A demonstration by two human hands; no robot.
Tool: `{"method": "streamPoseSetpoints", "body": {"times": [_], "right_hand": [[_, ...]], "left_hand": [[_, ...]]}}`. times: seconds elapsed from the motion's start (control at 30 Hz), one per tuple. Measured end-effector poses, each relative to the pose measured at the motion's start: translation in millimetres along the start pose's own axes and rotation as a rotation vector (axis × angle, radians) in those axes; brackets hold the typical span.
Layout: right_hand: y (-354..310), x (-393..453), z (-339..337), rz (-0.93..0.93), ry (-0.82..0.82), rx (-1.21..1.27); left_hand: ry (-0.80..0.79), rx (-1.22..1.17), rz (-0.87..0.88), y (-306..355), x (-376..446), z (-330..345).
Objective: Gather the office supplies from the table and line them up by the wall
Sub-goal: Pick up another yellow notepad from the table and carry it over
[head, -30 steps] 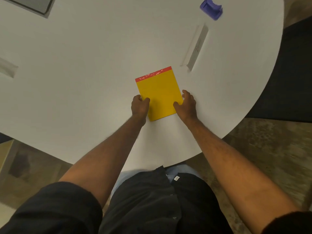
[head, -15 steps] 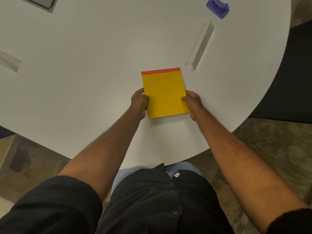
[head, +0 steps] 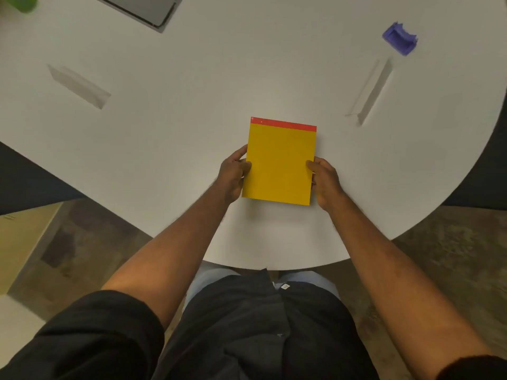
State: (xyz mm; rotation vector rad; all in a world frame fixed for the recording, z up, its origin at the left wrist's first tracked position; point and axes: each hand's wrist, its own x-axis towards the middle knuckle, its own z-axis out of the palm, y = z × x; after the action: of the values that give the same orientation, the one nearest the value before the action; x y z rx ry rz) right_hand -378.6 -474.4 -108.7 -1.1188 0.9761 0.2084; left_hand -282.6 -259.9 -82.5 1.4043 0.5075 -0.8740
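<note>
While gripped at both long edges, yellow notepad (head: 279,163): flat, rectangular, matte cover, a thin red binding strip along the far edge, over the white table (head: 192,86) near its closest rim; whether resting on the surface or just lifted, not discernible. Left hand (head: 233,174) clamped on the left edge, thumb lapped onto the cover, fingers curled beneath. Right hand (head: 325,182) grasping the right edge likewise, thumb tip on the cover. Round, smooth, plain tabletop, curved rim toward the body. Well beyond to the right, a clear folded acrylic sign holder (head: 370,90), long and narrow, angled; farther still, a small purple plastic tape dispenser (head: 400,38), blocky with a hollow centre. To the far left, a second clear sign holder (head: 79,86), tent-shaped, translucent. At the top edge, the corner of a flat grey laptop (head: 142,8), rounded corner, and a blurred green object (head: 20,2). Mottled carpet below the rim.
</note>
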Motion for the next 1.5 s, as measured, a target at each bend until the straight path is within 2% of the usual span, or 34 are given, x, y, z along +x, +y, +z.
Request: {"method": "streamPoseSetpoints", "body": {"times": [0.3,0.47,0.6,0.7,0.93,1.17,1.5], "right_hand": [[28.8,-37.4,130.8,-0.073,0.08,0.177],[47.6,-55.2,214.3,-0.026,0.087,0.31],[44.8,-65.6,265.4,-0.033,0.079,0.365],[39.1,-68.2,291.0,-0.031,0.033,0.358],[18.8,-64.7,328.7,-0.021,-0.121,0.276],[-14.7,-45.6,371.0,-0.031,-0.187,0.251],[-98.7,34.1,466.5,-0.094,-0.211,0.182]], "left_hand": [[-0.209,0.01,-0.006,44.3,-11.5,-139.3],[-0.19,-0.06,-0.043,60.5,-17.4,-237.8],[-0.187,-0.205,-0.075,68.5,-22.8,-287.4],[-0.157,-0.351,-0.055,76.4,-29.2,-302.0],[0.023,-0.619,0.081,99.5,-43.6,-310.3],[0.044,-0.764,0.218,135.4,-37.9,-330.6],[0.128,-0.686,0.233,240.7,46.9,-376.1]]}}
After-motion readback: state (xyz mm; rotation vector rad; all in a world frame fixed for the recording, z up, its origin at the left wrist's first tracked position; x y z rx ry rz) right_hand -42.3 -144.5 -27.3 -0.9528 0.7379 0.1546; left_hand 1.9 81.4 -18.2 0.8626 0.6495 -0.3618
